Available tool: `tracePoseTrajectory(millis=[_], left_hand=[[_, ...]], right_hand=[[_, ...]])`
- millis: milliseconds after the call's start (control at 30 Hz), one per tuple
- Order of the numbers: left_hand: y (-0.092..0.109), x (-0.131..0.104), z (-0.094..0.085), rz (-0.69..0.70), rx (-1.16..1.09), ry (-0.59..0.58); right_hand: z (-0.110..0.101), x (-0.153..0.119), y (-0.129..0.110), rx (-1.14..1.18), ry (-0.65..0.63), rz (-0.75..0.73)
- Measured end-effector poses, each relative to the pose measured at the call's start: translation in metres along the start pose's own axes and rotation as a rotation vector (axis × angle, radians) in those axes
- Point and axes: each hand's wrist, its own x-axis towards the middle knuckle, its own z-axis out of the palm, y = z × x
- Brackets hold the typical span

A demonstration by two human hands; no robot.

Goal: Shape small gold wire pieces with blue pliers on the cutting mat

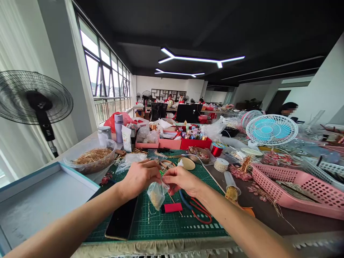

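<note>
Small clear plastic bag [157, 194] pinched at its mouth between both hands, hanging just above the green cutting mat [172, 218], near the mat's middle. Left hand [139, 177] closed on the bag's top edge from nine o'clock; right hand [180, 179] closed on the same edge from three o'clock, fingertips of the two nearly touching. Pale, fine contents settled in the bottom of the bag, too small to tell apart.

Likely very light, and limp: thin film, no stiffness, sagging under its own small load. Probably slippery between bare fingers, so best held where it is now, at the top edge, with a firm pinch on each side of the opening. Tilted or squeezed low down, liable to spill its grains through the mouth. Film itself easy to tear if pulled hard apart.

Just below the bag, at five o'clock, a small red block [173, 207] flat on the mat; beyond that, at four o'clock, red-handled scissors [197, 211]. At seven o'clock, a dark phone [120, 220] lying over the mat's edge. At ten o'clock, well apart, a clear bowl [92, 157] of straw-coloured strands. At three o'clock, well apart, a pink basket [292, 188].
</note>
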Motion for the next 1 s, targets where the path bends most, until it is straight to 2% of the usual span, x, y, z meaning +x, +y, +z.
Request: tracePoseTrajectory(millis=[133, 233, 333, 467, 533, 600, 633, 667, 700, 733, 767, 800, 867, 900, 1000], left_hand=[[0.002, -0.005, -0.002, 0.036, -0.037, -0.038], [0.002, -0.008, 0.003, 0.04, -0.062, -0.059], [0.004, -0.006, 0.009, 0.02, -0.08, -0.048], [0.011, -0.005, 0.012, 0.014, -0.135, -0.042], [0.014, -0.01, 0.015, 0.008, -0.186, -0.027], [0.015, -0.019, 0.021, -0.08, -0.224, 0.079], [0.015, -0.025, 0.025, -0.184, -0.277, 0.168], [0.015, -0.031, 0.03, -0.31, -0.342, 0.254], [0.015, -0.037, 0.035, -0.511, -0.534, 0.343], [0.016, -0.042, 0.041, -0.695, -0.784, 0.367], [0.018, -0.046, 0.047, -0.839, -1.059, 0.332], [0.02, -0.049, 0.053, -0.927, -1.324, 0.266], [0.027, -0.05, 0.063, -0.901, -1.709, 0.155], [0.031, -0.049, 0.068, -0.862, -1.807, 0.149], [0.039, -0.046, 0.077, -0.824, -1.816, 0.27]], right_hand=[[-0.002, 0.002, 0.009, -0.159, 0.129, 0.002], [-0.001, 0.002, 0.009, -0.288, 0.192, -0.112], [0.002, 0.001, 0.005, -0.38, 0.088, -0.23], [0.001, 0.004, 0.006, -0.452, -0.192, -0.239], [0.0, 0.006, 0.009, -0.45, -0.267, -0.256], [-0.002, 0.006, 0.011, -0.414, -0.262, -0.307], [-0.002, 0.005, 0.011, -0.385, -0.244, -0.336], [-0.003, 0.004, 0.011, -0.353, -0.227, -0.363], [-0.004, 0.003, 0.011, -0.325, -0.214, -0.387], [-0.005, 0.001, 0.01, -0.302, -0.202, -0.41], [-0.006, 0.0, 0.01, -0.288, -0.187, -0.433], [-0.007, -0.001, 0.009, -0.284, -0.169, -0.454], [-0.011, -0.004, 0.007, -0.297, -0.125, -0.484], [-0.014, -0.005, 0.006, -0.31, -0.102, -0.491], [-0.023, -0.011, 0.005, -0.377, -0.069, -0.47]])
